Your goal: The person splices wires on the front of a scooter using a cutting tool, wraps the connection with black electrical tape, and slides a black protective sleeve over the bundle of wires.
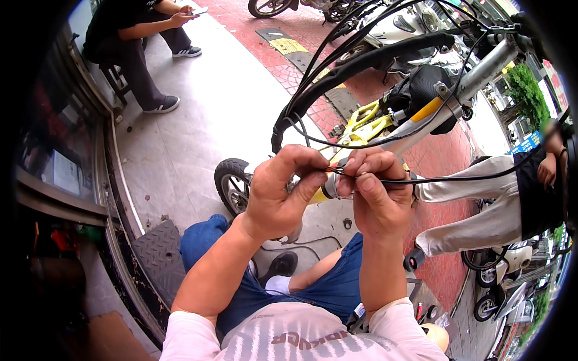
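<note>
My left hand (278, 191) pinches the thin bare-ended wires (335, 170) between thumb and fingers. Close beside it, my right hand (380, 195) is closed on the black cable (460, 178), which runs off to the right. Both sets of fingertips almost meet, and the exact join between the wires is hidden by them. Just beyond my hands stands a scooter with a yellow frame (372, 127) and a silver steering tube (475, 77). A thick bundle of black cables (352, 69) loops down from its handlebar toward my left hand.
At the upper left a seated person (129, 36) holds a phone. Another person in pale trousers (472, 204) stands at the right. A small black-tyred wheel (231, 185) is past my left wrist. A ridged ramp (158, 249) lies by the doorway; parked motorbikes stand beyond.
</note>
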A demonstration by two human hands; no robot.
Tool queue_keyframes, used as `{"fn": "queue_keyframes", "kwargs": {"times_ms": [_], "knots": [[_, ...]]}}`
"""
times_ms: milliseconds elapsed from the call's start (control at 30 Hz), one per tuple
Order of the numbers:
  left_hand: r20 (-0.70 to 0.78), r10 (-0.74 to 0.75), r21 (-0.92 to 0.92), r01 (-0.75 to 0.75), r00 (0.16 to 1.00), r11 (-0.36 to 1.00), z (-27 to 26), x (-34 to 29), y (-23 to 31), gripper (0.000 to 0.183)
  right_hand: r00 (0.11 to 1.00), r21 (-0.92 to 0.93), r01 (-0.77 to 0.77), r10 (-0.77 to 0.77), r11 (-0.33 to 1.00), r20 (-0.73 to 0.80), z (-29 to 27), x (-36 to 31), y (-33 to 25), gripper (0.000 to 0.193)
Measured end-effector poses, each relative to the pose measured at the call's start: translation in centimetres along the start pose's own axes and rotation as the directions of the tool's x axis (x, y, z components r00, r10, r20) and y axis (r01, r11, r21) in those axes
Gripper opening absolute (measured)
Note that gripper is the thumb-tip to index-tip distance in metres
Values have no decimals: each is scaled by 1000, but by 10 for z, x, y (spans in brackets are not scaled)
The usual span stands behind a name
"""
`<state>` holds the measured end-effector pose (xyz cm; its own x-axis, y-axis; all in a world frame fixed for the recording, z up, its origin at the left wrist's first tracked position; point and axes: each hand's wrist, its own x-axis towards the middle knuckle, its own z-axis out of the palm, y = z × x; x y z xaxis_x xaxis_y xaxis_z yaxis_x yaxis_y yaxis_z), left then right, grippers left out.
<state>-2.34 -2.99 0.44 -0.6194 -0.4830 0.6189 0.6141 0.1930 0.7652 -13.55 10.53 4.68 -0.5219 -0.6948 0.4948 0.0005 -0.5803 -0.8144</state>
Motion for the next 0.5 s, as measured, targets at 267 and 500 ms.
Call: {"fn": "queue_keyframes", "kwargs": {"times_ms": [267,500], "knots": [[217,-334,-434,397,917,809,-20,12,14,21,999,-234,-11,22,972,46,-7,1,13,10],[222,-529,-232,572,819,787,-29,12,21,17,999,-528,51,-39,848,34,-1,-4,16,12]]}}
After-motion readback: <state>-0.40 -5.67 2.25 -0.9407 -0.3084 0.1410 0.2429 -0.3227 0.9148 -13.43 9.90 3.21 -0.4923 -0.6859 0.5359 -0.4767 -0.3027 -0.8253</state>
